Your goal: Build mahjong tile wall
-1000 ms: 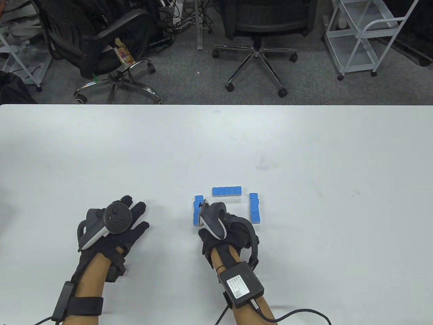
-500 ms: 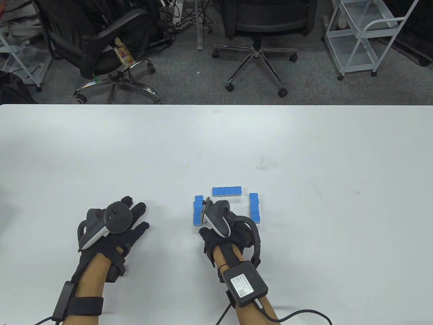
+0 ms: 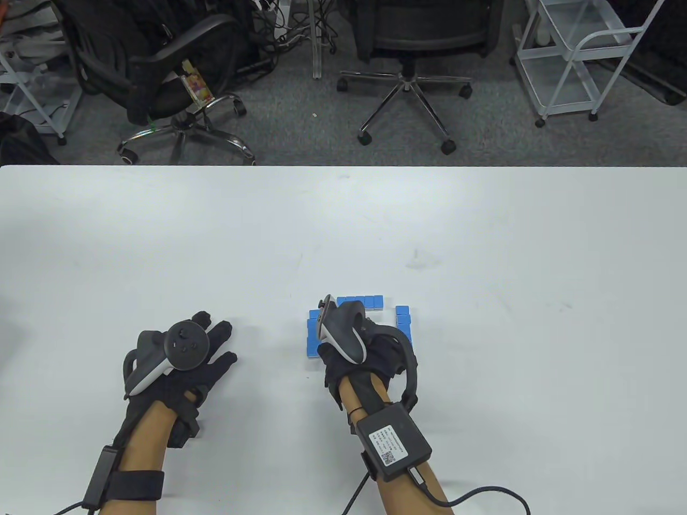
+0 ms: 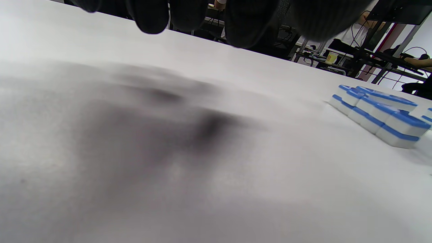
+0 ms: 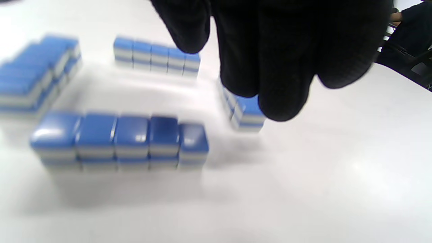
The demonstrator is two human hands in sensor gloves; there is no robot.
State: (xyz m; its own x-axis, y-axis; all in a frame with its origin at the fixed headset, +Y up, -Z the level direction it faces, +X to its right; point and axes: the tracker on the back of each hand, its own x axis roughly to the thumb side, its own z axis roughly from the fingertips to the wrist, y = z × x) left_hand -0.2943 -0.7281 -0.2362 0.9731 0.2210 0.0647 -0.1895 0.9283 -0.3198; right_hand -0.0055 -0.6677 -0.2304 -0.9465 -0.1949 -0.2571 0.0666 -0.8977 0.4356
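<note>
Tiles [image 5: 118, 138] form four stacked rows on the tabletop [image 3: 483, 241]; our right hand [image 3: 370, 354] hovers above them, fingers relaxed, empty; our left hand [image 3: 182, 354] rests flat, well left of them.

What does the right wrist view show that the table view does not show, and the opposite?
Only the right wrist view shows the near tile row, two layers high; in the table view the right hand covers that spot. Only the table view shows the left hand lying flat on the table, and the office chairs behind. Both show the far tile row and the side rows.
</note>
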